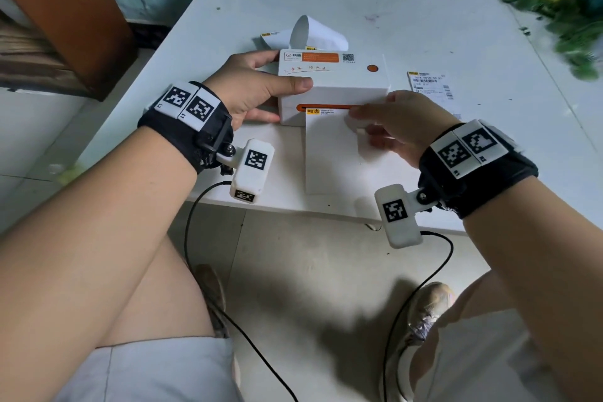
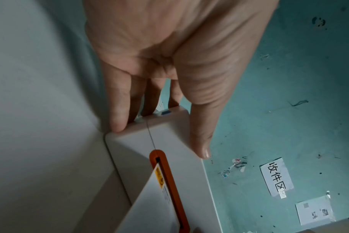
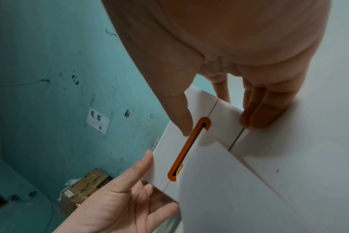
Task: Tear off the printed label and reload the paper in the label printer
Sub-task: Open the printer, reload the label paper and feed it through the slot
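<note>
Nearest us, the printed label (image 1: 329, 153) hangs from the orange slot (image 1: 329, 107) over the tabletop (image 1: 424, 10); our right hand (image 1: 396, 122), fingers (image 3: 257, 116) loosely extended and grasping nothing, rests at its right corner. Beyond, our left hand (image 1: 257, 88) clamps thumb and fingers (image 2: 118, 110) around the label printer (image 1: 332, 81). A crooked pull could tear the label raggedly, or drag the printer if that grip slackens.

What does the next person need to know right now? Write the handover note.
Left hand: holds the white box-shaped label printer at its left end, thumb on top.
Right hand: at the orange-rimmed output slot, fingers on the white paper label hanging from it.
Done: label fed out onto the white table.
Left: tear the label off, reload paper; curled white paper strip lies behind the printer.
</note>
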### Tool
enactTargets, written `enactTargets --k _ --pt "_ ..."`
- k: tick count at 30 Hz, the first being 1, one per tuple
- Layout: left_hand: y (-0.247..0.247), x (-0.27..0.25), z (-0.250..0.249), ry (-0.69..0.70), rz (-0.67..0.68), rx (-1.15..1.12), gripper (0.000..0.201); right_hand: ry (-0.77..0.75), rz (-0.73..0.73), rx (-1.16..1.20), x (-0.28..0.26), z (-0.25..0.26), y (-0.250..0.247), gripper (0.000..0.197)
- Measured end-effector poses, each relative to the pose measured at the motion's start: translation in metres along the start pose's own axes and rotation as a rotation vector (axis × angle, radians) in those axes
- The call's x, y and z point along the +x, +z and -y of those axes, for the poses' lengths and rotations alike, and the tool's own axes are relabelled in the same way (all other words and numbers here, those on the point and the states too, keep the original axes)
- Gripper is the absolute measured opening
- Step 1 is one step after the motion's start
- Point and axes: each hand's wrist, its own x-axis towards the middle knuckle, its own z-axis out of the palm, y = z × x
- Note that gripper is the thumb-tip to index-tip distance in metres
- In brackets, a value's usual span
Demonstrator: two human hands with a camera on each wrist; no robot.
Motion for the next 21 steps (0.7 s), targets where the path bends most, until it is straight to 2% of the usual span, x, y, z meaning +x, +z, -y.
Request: enactTargets --k 3,9,11,13,15,21 --pt "0.001 0.001 0.002 0.004 -0.007 -0.003 0.071 -0.013 -0.01 0.081 -0.002 0.002 0.0 0.025" --pt "0.002 -0.001 0.003 0.021 -0.1 0.071 0.067 -0.009 0.066 0.093 -0.005 0.006 0.001 0.014" --pt "0.001 0.0 0.004 0.019 -0.113 0.067 0.072 -0.007 0.062 0.066 -0.002 0.009 0.0 0.03" --pt "0.0 0.001 0.006 0.013 -0.106 0.025 0.075 0.005 0.036 0.04 0.001 0.012 0.002 0.067" --pt "0.001 0.0 0.005 -0.005 -0.091 -0.028 0.076 0.002 0.021 0.056 0.002 0.014 0.005 0.088" --pt "-0.003 0.009 0.013 0.049 -0.126 0.014 0.069 -0.014 0.082 0.029 0.004 0.019 0.019 0.096"
